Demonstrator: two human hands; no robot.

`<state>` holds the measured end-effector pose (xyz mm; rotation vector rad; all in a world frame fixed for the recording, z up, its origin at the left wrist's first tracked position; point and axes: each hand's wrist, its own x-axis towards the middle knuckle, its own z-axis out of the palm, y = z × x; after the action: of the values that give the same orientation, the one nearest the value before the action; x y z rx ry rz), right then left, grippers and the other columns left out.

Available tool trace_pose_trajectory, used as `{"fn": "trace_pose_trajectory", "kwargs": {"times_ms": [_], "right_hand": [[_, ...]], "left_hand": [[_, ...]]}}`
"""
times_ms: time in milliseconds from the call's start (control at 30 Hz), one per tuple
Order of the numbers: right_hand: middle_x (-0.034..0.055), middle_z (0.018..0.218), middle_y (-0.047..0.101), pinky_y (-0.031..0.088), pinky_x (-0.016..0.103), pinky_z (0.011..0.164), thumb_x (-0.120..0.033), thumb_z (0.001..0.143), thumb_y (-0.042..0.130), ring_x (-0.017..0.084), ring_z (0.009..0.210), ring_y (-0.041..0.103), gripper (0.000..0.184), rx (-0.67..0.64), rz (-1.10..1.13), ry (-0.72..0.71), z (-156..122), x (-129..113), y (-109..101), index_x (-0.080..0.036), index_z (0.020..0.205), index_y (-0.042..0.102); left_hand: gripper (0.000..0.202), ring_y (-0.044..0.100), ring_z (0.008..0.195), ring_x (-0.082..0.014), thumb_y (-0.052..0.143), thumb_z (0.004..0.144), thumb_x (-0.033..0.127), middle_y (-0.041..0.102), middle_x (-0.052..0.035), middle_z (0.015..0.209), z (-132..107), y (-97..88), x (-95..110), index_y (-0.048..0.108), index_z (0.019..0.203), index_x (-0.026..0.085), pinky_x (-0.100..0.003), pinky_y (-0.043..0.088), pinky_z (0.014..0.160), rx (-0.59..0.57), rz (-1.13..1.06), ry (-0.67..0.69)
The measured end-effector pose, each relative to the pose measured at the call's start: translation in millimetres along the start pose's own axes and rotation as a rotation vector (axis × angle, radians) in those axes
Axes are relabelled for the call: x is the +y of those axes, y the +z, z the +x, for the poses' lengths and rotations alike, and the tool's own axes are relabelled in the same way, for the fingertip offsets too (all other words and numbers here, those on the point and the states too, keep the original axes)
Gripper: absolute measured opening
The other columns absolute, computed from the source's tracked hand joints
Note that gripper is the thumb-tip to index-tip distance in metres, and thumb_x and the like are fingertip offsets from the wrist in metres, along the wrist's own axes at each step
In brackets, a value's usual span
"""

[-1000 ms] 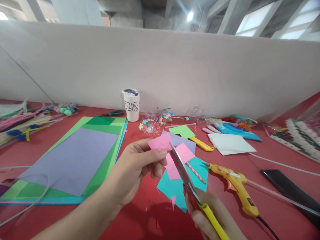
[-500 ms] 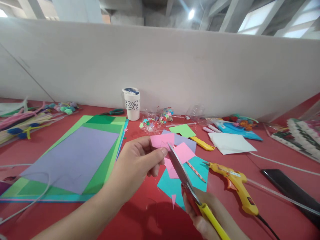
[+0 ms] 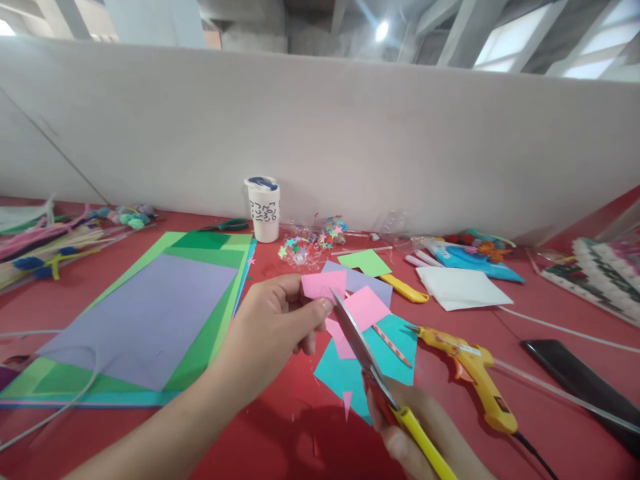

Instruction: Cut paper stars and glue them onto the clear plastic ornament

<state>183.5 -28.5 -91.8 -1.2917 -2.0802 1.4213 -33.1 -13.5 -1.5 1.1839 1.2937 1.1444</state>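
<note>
The left hand (image 3: pixel 280 317) pinches a small pink paper (image 3: pixel 324 283) between its thumb and fingers, and holds it up over the middle of the red table (image 3: pixel 300 443). The right hand (image 3: pixel 410 427), nearer and to the right, has its fingers wrapped around the yellow and red handles of the scissors (image 3: pixel 357 340). The scissors point far and to the left, and their tip is at the pink paper, close to the left thumb. The blades look close together, but I cannot tell if the tip is in the paper or just over it. Under the scissors lies a blue-green sheet (image 3: pixel 330 370) with more pink pieces (image 3: pixel 369 307) at its far side, and a spotted pencil (image 3: pixel 393 346) lies there too. A tiny pink triangle (image 3: pixel 347 404) sits at the near side of that sheet. On the left is a big purple sheet (image 3: pixel 150 313) on top of green sheets (image 3: pixel 200 360). On the right lies a yellow glue gun (image 3: pixel 463 360), with a long black thing (image 3: pixel 565 370) farther right. A yellow cutter (image 3: pixel 407 289) lies farther away, next to a bright green paper (image 3: pixel 366 262). At the far side, a white cup (image 3: pixel 265 213) stands upright near some shiny stars (image 3: pixel 300 252)
</note>
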Motion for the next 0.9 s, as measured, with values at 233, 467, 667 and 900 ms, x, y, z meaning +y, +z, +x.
{"fn": "trace_pose_trajectory", "kwargs": {"times_ms": [233, 467, 667, 900], "right_hand": [[-0.0042, 0.055, 0.041, 0.033, 0.023, 0.047, -0.051, 0.082, 0.060, 0.010, 0.051, 0.041, 0.041, -0.015, 0.037, -0.064, 7.9, 4.9, -1.0, -0.022, 0.062, 0.040], [-0.0039, 0.053, 0.036, 0.030, 0.024, 0.045, -0.054, 0.083, 0.057, 0.011, 0.049, 0.035, 0.042, 0.014, 0.052, -0.078, 9.7, 9.0, -1.9, -0.022, 0.062, 0.038], [-0.0033, 0.054, 0.037, 0.032, 0.024, 0.045, -0.053, 0.080, 0.059, 0.012, 0.050, 0.037, 0.041, 0.053, 0.060, -0.087, 9.3, 5.1, -1.0, -0.022, 0.060, 0.040], [-0.0008, 0.056, 0.050, 0.041, 0.024, 0.049, -0.052, 0.086, 0.055, 0.013, 0.052, 0.048, 0.037, 0.091, 0.065, -0.096, -0.8, -5.8, -1.6, -0.020, 0.067, 0.051]], "left_hand": [[0.010, 0.044, 0.039, -0.0036, 0.059, 0.079, 0.023, 0.052, 0.0072, 0.051, 0.3, -0.8, 2.8, 0.063, 0.070, 0.018, -0.017, 0.033, 0.043, -0.023, -0.012, -0.012], [0.010, 0.043, 0.040, -0.0044, 0.059, 0.079, 0.025, 0.050, 0.0072, 0.046, 1.3, -4.4, 2.0, 0.066, 0.075, 0.018, -0.017, 0.033, 0.044, -0.059, 0.017, -0.030], [0.011, 0.043, 0.040, -0.0051, 0.059, 0.079, 0.025, 0.050, 0.0067, 0.047, 2.9, -4.6, -0.2, 0.066, 0.074, 0.018, -0.018, 0.033, 0.044, -0.076, -0.008, -0.010], [0.011, 0.045, 0.042, -0.0047, 0.060, 0.079, 0.025, 0.054, 0.0052, 0.054, 3.3, -5.3, -0.3, 0.064, 0.071, 0.017, -0.018, 0.034, 0.044, -0.084, -0.029, 0.014]]}}
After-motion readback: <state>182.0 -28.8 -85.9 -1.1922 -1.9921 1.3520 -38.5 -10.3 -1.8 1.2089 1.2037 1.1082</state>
